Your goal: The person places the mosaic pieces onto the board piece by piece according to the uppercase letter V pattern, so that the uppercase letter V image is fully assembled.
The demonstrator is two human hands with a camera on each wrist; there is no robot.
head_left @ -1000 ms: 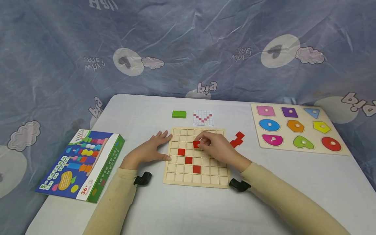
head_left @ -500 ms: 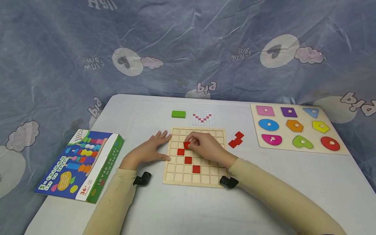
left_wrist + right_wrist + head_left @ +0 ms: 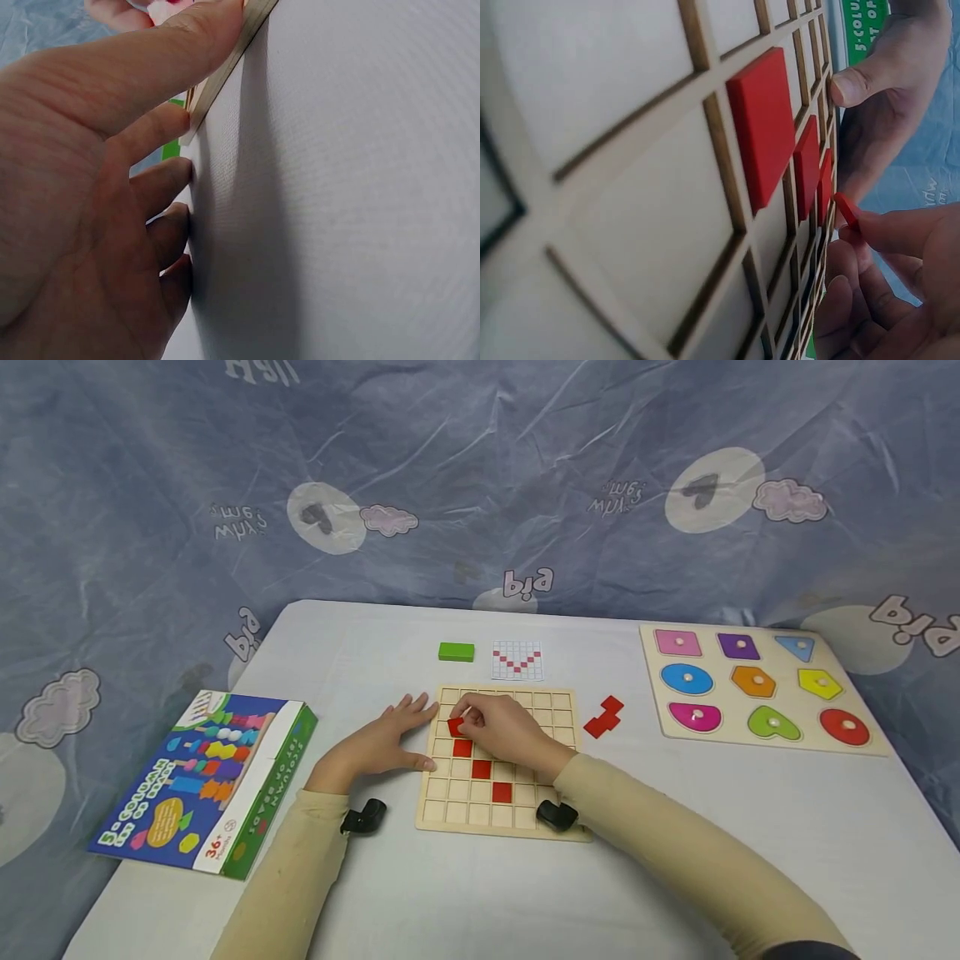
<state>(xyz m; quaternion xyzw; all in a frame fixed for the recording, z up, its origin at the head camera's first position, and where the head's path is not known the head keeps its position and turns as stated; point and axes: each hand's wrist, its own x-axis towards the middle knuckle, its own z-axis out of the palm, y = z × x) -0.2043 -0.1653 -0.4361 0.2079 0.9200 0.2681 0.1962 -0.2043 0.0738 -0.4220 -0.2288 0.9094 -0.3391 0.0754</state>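
Observation:
My right hand (image 3: 501, 727) pinches a red square tile (image 3: 455, 727) between thumb and fingers, at the left side of a wooden grid board (image 3: 448, 814). In the right wrist view that tile (image 3: 847, 211) is tilted, just past a diagonal run of red tiles (image 3: 763, 131) seated in the grid. The head view shows three of these seated tiles (image 3: 482, 769). My left hand (image 3: 381, 742) rests at the board's left edge with fingers spread. Its thumb (image 3: 199, 41) lies against the wooden edge in the left wrist view.
Several loose red tiles (image 3: 603, 718) lie right of the grid board. Behind it are a green block (image 3: 456, 652) and a small card (image 3: 517, 673) with a red V pattern. A shape puzzle board (image 3: 810, 727) lies at right, a blue and green box (image 3: 202, 785) at left.
My right hand has carried the pinched red tile leftward across the grid, from the middle columns to near the left edge. My left hand stays in place.

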